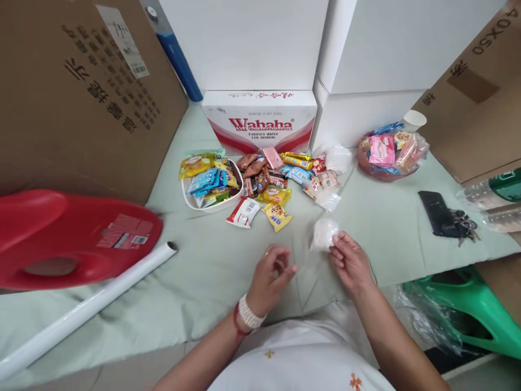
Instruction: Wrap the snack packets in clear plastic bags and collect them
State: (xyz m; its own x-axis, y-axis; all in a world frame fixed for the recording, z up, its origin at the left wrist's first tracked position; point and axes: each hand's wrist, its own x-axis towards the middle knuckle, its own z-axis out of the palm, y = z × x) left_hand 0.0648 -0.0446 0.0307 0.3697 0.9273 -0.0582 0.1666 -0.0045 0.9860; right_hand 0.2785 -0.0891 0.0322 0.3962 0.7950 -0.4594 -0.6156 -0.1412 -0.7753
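A white fabric shirt with small orange embroidered flowers is nearest the camera. Beyond it, the right hand pinches the right edge of a crinkled, rounded packet of translucent white plastic between thumb and fingers. The left hand has a released grip, fingers loosely bent, with a white beaded bracelet and a red cord at its wrist.

The counter under both hands wears a creased pale green cloth. At its back, a white cardboard carton with red lettering stands before plain white boxes; brown cardboard boxes flank both sides.

The packet is in front of the snacks, near the counter's front edge. Nearly as broad as tall, it shows no clear long axis; its domed side faces the carton.

Past it lie glossy film-wrapped snacks, brown, yellow and blue, beside a rounded white plastic tub. A reddish-brown bowl of packets sits right; a smooth white tube slants at left.
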